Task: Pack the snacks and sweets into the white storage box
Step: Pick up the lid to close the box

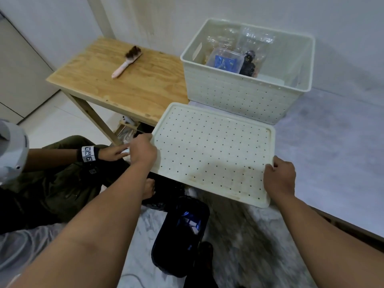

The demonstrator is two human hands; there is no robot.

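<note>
- You are facing a pale wall corner, with a grey marbled surface (332, 142) under the white storage box (247, 94) and one wooden table (124, 84) to its left carrying one pink-handled brush (126, 61).
- The packing looks largely done: the box already holds clear snack packets (256, 36), a clear tub with blue contents (225, 60) and a dark wrapped item (248, 63). The exact count of packets is unclear, at least two.
- One perforated white lid (212, 150) is off the box, held just in front of it.
- Your left hand (143, 150) grips the lid's left edge; your right hand (280, 179) clamps its right edge, thumb on top.
- What seems left: seat the lid on the box.
- A second person's hand (113, 152), with a marker wristband, rests beside your left hand.
- One dark pouch (180, 235) lies open below the lid.
</note>
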